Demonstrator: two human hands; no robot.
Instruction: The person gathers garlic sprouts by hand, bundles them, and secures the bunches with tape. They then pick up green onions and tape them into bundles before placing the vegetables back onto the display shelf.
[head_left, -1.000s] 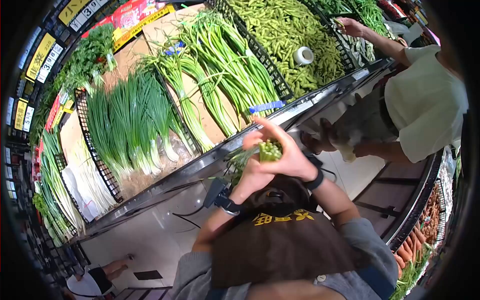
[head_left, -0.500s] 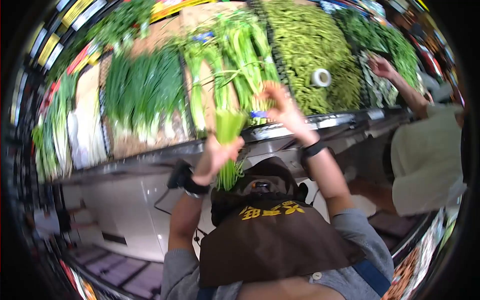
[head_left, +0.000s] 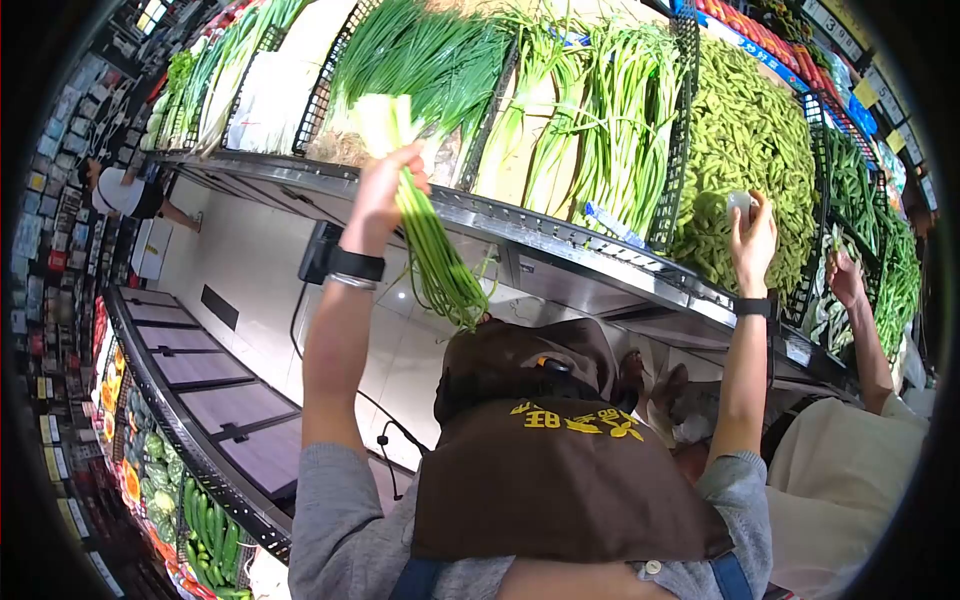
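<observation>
My left hand (head_left: pixel 380 195) is closed around a bunch of garlic scapes (head_left: pixel 436 255), its pale thick ends pointing up and its thin green tips hanging down. The bunch is held in front of the shelf edge. Over a crate of green bean pods (head_left: pixel 745 110), the fingers of my right hand (head_left: pixel 754 245) are closed on a white roll of tape (head_left: pixel 738 203). Between my hands lies a crate of more long green stalks (head_left: pixel 625 130), some bound with blue bands.
Spring onions (head_left: pixel 425 60) fill the crate behind my left hand. A black metal shelf edge (head_left: pixel 560 240) runs below the crates. At right, a co-worker's hand (head_left: pixel 846 278) reaches into leafy greens. A cable (head_left: pixel 365 400) hangs by my left arm.
My view has turned, and the crates appear shifted. My right hand has moved right, from beside the bunch to the tape roll, and closed on it. The left hand keeps its bunch.
</observation>
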